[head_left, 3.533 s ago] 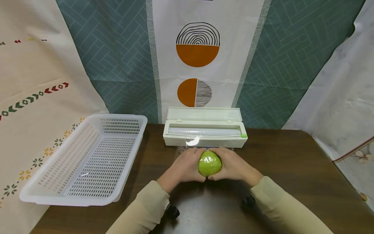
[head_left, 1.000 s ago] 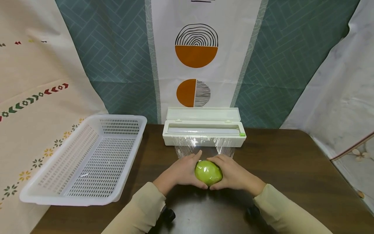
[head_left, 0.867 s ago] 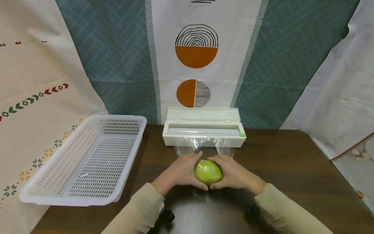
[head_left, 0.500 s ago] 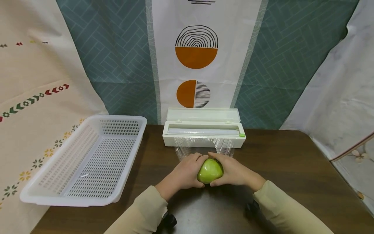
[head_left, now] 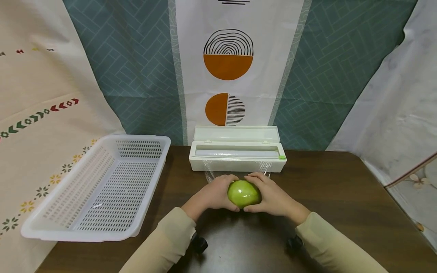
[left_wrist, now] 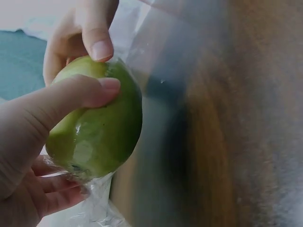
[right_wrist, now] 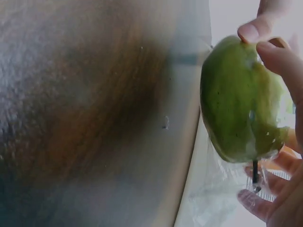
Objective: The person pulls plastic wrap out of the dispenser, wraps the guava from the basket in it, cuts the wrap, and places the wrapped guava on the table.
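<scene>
Between both hands is a rounded green fruit (head_left: 243, 194), apple-like, with a thin dark stem (right_wrist: 255, 172) in the right wrist view. Clear cling film covers it closely and gleams. My left hand (head_left: 216, 192) grips its left side, thumb (left_wrist: 102, 92) lying across the skin. From the other side my right hand (head_left: 273, 195) holds it with curled fingers, its thumb close to the left one. Loose film (left_wrist: 97, 203) bunches beneath the fruit near the left fingertips. Film (head_left: 265, 167) also runs down the front of the white wrap box (head_left: 239, 165) behind the hands.
The box stands with its lid (head_left: 236, 133) up, a film roll (head_left: 237, 153) inside and a green slider (head_left: 282, 157) at its right end. A white perforated basket (head_left: 134, 227) sits at the left of the brown wooden table (head_left: 341, 204). Patterned cloths hang behind.
Compared with a second ago, both hands have carried the fruit slightly towards the box and turned it. Less film shows between box and hands. The box and basket stay put.
</scene>
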Tool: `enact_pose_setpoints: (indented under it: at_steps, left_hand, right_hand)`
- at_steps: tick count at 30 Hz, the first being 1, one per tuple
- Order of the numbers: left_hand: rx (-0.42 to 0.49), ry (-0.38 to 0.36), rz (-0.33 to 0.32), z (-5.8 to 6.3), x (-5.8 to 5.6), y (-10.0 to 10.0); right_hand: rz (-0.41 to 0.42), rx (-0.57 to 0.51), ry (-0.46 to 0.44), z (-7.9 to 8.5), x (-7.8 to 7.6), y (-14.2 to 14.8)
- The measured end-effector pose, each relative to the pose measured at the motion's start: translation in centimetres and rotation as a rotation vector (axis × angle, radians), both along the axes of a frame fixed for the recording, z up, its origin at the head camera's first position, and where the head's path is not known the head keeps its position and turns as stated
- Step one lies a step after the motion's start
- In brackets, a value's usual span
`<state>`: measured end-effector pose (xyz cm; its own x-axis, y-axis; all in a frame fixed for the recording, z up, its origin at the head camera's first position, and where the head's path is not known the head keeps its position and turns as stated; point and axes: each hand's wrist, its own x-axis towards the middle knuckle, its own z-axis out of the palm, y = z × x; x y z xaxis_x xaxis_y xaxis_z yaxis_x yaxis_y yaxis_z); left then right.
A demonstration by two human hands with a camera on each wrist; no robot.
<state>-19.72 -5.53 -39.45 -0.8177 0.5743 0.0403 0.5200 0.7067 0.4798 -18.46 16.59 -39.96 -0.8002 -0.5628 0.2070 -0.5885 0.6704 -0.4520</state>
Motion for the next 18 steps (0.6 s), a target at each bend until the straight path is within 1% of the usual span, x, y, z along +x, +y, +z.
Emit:
enact_pose_setpoints:
  at_steps: [3, 5, 8, 11, 14, 18]
  left_hand:
    - [0.004, -0.045, 0.01, -0.1, -0.6, -0.1]
    - [0.007, -0.074, 0.016, -0.2, -0.9, -0.1]
    - [0.015, -0.108, 0.024, -0.3, -1.3, -0.1]
    - [0.033, -0.123, 0.024, -0.5, -1.3, -0.1]
    - [0.06, -0.125, 0.029, -0.7, -1.3, -0.2]
    - [0.121, -0.122, 0.059, -1.0, -1.0, -0.4]
  right_hand:
    - [0.004, 0.028, 0.055, 0.0, 0.1, -0.3]
    - [0.013, 0.051, 0.06, -0.1, 0.1, -0.4]
    - [0.027, 0.072, 0.044, -0.3, -0.3, -0.5]
    - [0.033, 0.069, 0.014, -0.4, -0.8, -0.5]
    - [0.034, 0.057, -0.014, -0.5, -1.4, -0.4]
    - [0.038, 0.043, -0.052, -0.3, -2.0, -0.3]
